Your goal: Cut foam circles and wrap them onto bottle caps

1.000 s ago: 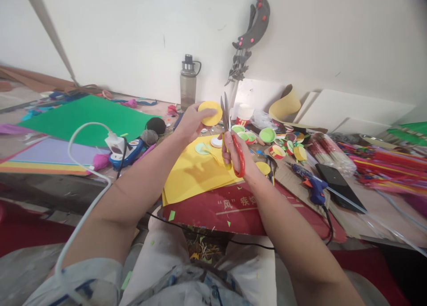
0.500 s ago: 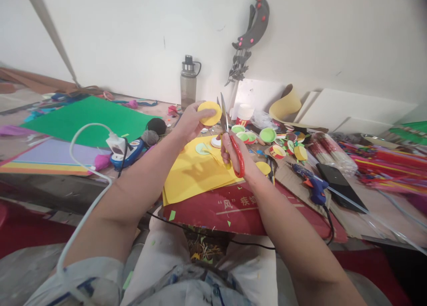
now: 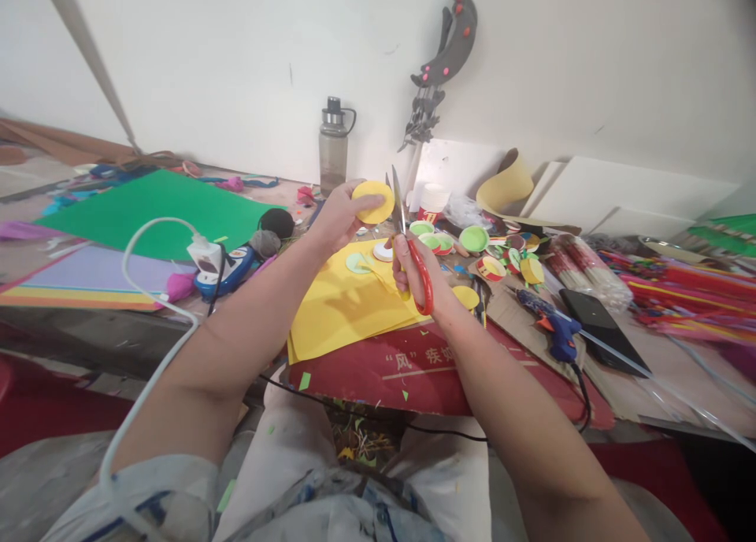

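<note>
Centre of frame: left hand (image 3: 335,220), fingers clamped on yellow disc (image 3: 372,197); right hand (image 3: 435,272), fingers wrapped around scissors (image 3: 402,213), blades parted beside the disc's edge. Disc looks nearly round; remaining trimming, if any, seems slight.

Scissors (image 3: 402,212) are just right of the disc (image 3: 379,213), the bottle (image 3: 334,160) behind, the glue gun (image 3: 563,335) farther right on cardboard (image 3: 513,319).

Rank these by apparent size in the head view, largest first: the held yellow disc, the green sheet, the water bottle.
1. Green sheet
2. Water bottle
3. Yellow disc, held in the left hand
</note>
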